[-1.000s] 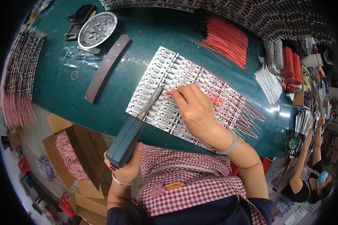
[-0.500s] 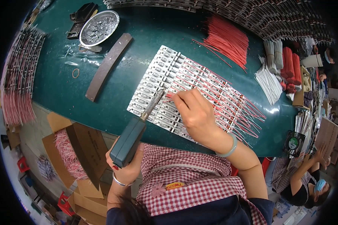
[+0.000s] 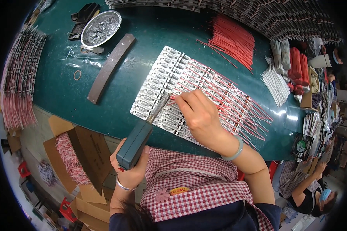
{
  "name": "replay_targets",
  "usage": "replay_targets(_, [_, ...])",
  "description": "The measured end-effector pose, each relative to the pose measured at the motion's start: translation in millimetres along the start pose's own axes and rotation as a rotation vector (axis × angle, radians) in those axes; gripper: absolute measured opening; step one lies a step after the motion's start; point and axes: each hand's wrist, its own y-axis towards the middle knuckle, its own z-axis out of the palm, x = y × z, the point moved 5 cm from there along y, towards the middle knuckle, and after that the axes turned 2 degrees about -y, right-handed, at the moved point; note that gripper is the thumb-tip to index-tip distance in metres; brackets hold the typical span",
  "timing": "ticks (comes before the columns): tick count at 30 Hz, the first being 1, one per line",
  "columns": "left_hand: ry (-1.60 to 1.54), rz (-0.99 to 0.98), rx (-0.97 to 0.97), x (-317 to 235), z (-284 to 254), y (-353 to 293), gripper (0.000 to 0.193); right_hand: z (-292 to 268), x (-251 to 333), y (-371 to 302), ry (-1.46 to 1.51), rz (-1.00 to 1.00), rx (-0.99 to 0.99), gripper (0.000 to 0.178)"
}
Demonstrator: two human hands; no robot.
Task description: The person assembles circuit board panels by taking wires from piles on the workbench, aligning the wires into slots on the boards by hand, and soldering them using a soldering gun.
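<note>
My left hand (image 3: 132,176) is closed around the dark green body of a soldering gun (image 3: 135,144). Its grey metal tip slants up over a panel of small white circuit boards (image 3: 148,94), meeting the boards close to my right fingertips. With thumb and fingers pinched, my right hand (image 3: 200,115) holds the end of a thin red wire (image 3: 172,97) down at the same spot. Red and white wires (image 3: 254,119) spread rightward from the panel's rows. The exact contact between tip, wire and board is too small to make out.
A metal bowl of solder scraps (image 3: 101,29) and a curved brown strip (image 3: 111,69) lie left of the panel. Red wires (image 3: 233,42) and white wires (image 3: 275,86) are piled to the right. Finished boards (image 3: 21,77) stack far left; an open carton (image 3: 90,158) stands below. Another person (image 3: 308,194) works at right.
The soldering gun has shifted slightly to the right, its tip closer to my right fingertips. My right hand has barely moved. The other person's hands at right have moved.
</note>
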Motion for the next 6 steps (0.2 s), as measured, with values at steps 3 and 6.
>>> replay_targets(3, [0.004, -0.002, 0.018, -1.5, -0.3, 0.9, 0.02, -0.1, 0.4, 0.5, 0.011, -0.013, 0.005, 0.027])
replay_targets(6, [0.034, -0.012, -0.01, -4.7, -1.7, 0.6, 0.02, 0.9, -0.3, -0.9, 0.011, -0.011, 0.014, 0.029])
